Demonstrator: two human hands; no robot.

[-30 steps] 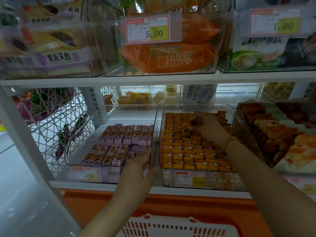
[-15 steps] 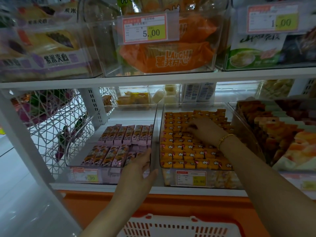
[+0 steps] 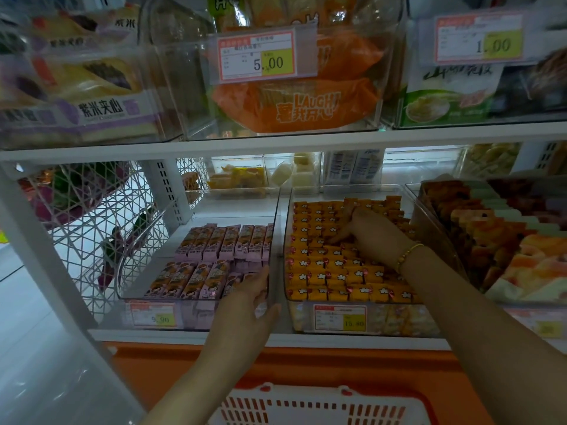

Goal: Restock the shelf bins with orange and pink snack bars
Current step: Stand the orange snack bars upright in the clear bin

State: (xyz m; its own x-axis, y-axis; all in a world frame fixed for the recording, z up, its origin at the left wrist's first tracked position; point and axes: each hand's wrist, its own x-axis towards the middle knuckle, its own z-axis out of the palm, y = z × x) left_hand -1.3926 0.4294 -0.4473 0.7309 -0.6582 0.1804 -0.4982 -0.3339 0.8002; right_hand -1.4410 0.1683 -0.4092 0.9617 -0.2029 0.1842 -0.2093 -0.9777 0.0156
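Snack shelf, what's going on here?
A person is restocking. The right hand reaches into the nearly full orange bin, fingers on the orange bars. The left hand rests on the right wall of the pink bin, whose pink bars form two rows. A basket sits below.

Plastic basket point(image 3: 306, 393) below; 5.00 price tag point(image 3: 257, 56) above

Dim and underexposed, with a greenish cast. The strongest light glows at the back of the lower shelf point(image 3: 423, 162). Glare streaks the clear upper bins point(image 3: 171, 72). Wide-angle distortion bows the frame edges, the corners smear soft, and the 5.00 price tag point(image 3: 257, 58) stays legible.
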